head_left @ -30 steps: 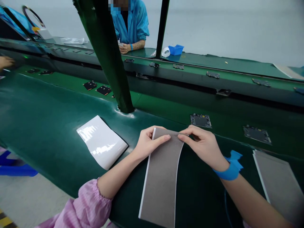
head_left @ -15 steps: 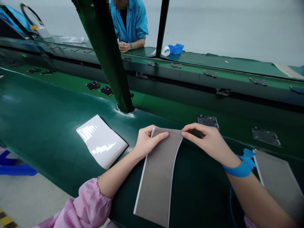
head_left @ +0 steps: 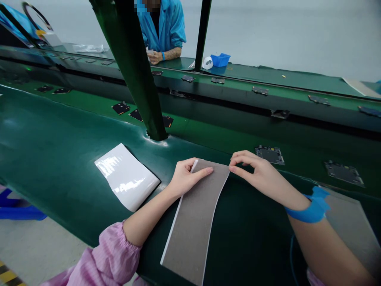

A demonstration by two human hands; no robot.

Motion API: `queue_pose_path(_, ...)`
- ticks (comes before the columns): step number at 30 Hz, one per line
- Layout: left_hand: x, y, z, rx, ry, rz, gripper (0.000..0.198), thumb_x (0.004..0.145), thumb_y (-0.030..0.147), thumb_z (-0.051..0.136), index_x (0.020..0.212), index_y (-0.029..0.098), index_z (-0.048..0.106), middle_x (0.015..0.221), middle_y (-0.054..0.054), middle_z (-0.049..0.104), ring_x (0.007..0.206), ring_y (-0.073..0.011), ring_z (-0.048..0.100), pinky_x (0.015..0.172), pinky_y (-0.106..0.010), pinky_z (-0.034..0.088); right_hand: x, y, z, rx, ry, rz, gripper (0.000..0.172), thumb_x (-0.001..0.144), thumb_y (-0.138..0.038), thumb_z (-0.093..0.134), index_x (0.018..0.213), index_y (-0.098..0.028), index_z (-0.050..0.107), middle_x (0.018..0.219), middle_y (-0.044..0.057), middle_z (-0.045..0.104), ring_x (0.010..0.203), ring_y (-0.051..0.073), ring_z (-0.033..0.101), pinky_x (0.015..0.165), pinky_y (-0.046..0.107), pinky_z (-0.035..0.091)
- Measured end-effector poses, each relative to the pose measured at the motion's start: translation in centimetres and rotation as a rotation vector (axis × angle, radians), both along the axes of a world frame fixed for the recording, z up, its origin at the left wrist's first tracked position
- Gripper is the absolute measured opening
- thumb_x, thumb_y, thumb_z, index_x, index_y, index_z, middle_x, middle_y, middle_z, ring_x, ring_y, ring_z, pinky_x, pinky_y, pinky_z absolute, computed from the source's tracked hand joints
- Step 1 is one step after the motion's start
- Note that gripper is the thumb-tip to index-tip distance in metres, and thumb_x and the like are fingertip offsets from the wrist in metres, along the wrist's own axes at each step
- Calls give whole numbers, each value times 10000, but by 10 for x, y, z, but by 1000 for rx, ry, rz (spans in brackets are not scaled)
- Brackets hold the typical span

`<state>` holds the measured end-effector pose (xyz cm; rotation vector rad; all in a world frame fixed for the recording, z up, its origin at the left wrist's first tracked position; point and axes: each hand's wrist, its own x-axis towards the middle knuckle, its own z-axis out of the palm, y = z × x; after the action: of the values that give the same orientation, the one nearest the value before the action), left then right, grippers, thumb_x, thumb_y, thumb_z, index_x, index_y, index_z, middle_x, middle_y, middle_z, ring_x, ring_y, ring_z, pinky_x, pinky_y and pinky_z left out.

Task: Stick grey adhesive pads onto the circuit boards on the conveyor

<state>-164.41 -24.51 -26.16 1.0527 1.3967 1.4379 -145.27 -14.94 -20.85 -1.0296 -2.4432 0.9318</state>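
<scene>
Covering everything, green mat [head_left: 59,159]; conveyor belt [head_left: 226,131] behind.

Long grey sheet [head_left: 195,222] with white edge, lying flat on green table, far end pinched

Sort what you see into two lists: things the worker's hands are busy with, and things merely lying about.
In hand: grey sheet, gripped at its top corners by the left hand and right hand.
Lying about: white glossy sheet, nearest circuit board, second grey sheet at right, blue tray, tape roll.
</scene>
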Motion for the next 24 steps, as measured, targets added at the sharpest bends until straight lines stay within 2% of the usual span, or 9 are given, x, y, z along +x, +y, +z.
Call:
queue_pose_path(5, 2, -1, 2, -16, -20, 9, 297, 680, 399, 759, 626, 150, 606, 596, 17, 549, 547, -96, 490, 499, -209, 377, 2, 6, -4, -61, -8, -9, 436, 814, -660, 536, 759, -261, 703, 1039, 87, 648, 955, 276, 620, 719, 377, 527)
queue_pose_path(8, 2, -1, 1, -8, -56, 28, 342, 675, 408, 764, 588, 156, 549, 565, 34, 500, 518, -85, 460, 479, -204, 356, 2, 8, -3, -117, 21, -29, 435, 804, -657, 553, 766, -250, 704, 1046, 87, 657, 916, 265, 629, 679, 355, 526)
queue_pose_path(11, 1, 1, -2, 5, -103, 45, 354, 673, 427, 766, 602, 160, 545, 575, 32, 505, 517, -89, 473, 475, -207, 367, 4, 10, -3, -167, 120, -102, 428, 782, -649, 590, 769, -235, 698, 1001, 85, 673, 849, 245, 636, 671, 344, 527)
queue_pose_path(16, 0, 9, -11, -10, -126, 2, 340, 681, 427, 766, 648, 150, 573, 624, 20, 543, 564, -99, 511, 500, -204, 389, 1, 20, -11, -220, 184, -204, 430, 704, -645, 669, 766, -221, 710, 983, 87, 686, 880, 263, 640, 743, 369, 527)
queue_pose_path(20, -3, 15, -12, -22, -157, -68, 330, 681, 413, 774, 679, 143, 584, 651, 20, 553, 580, -95, 519, 518, -201, 398, -26, 46, -20, -163, 185, -213, 479, 662, -674, 668, 733, -202, 701, 949, 106, 699, 892, 289, 635, 767, 398, 508)
queue_pose_path(24, -10, 17, -9, -27, -190, -129, 324, 682, 390, 777, 677, 143, 567, 652, 15, 560, 583, -99, 529, 520, -206, 405, -85, 89, -26, -54, 138, -22, 427, 715, -604, 646, 763, -185, 711, 928, 102, 710, 890, 278, 631, 818, 405, 481)
